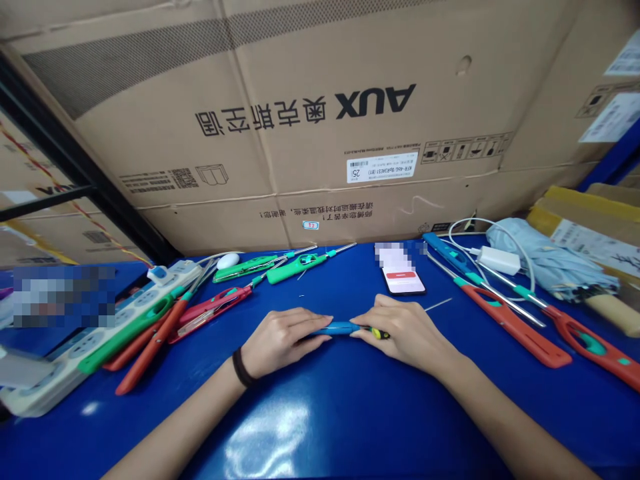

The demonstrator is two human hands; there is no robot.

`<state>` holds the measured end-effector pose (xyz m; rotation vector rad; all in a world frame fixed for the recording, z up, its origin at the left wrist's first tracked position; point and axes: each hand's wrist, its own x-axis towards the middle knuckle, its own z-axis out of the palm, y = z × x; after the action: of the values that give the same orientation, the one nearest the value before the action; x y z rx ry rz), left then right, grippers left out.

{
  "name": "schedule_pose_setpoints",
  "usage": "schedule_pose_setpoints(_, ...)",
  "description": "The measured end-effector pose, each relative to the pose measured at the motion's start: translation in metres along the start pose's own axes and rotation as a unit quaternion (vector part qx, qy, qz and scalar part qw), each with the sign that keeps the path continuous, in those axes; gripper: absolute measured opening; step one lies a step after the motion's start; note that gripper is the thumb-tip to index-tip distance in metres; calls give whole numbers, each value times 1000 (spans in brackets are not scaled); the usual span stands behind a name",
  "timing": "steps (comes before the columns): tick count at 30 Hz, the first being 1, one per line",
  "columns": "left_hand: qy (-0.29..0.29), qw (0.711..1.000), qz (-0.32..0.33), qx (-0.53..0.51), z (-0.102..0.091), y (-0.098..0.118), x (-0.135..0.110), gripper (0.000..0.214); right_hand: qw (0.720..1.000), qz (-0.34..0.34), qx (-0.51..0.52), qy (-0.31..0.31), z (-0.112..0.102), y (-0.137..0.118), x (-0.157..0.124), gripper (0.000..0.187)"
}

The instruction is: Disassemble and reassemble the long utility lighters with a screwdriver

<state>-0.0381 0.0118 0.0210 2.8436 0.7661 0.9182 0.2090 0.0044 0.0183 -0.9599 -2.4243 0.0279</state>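
Handwork at a blue desk [340,420], seen from the worker's head. The left hand [280,341] is closed in a fingertip pinch on the left end of a slender blue piece [340,328]. The right hand [407,333] pinches the opposite end, its thumb near a yellow-and-black end [381,333]; whether this end is joined to the blue piece or belongs to a separate tool cannot be told. The blue piece lies crosswise between the 2 hands, above the middle of the desk.

Stage of the work: by appearance, handling of the blue piece is under way and incomplete, since neither hand has released it. Its own working parts are too small or too covered to show what has been done to it.

Surroundings: at left, a green lighter [131,333] lies along a power strip [30,398], with 2 red lighters [155,350] beside it. Next come a crimson lighter [205,310] and 2 green lighters [245,268], well apart from the hands. At right lie a blue lighter [447,255] and 2 orange-red lighters [530,337]. Whether any of these 9 is finished or awaits attention cannot be judged from their positions. A phone [405,285] lies beyond the right hand, and a thin metal rod [440,304] shows just past its knuckles. A large carton [300,167] stands behind.
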Motion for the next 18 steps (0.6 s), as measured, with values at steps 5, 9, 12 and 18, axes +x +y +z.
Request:
schedule_pose_setpoints(5,20,998,-46,-40,7,5,1,24,1000,13,9,-7,-2,-1,0,20)
schedule_pose_setpoints(9,31,997,-62,-41,8,7,2,22,1000,20,17,-14,-3,0,0,19)
schedule_pose_setpoints(12,28,996,-66,-46,8,8,3,22,999,26,14,-25,-3,-1,1,20)
schedule_pose_setpoints(18,17,995,-83,-44,5,7,5,21,1000,15,-6,-22,-4,-2,2,21)
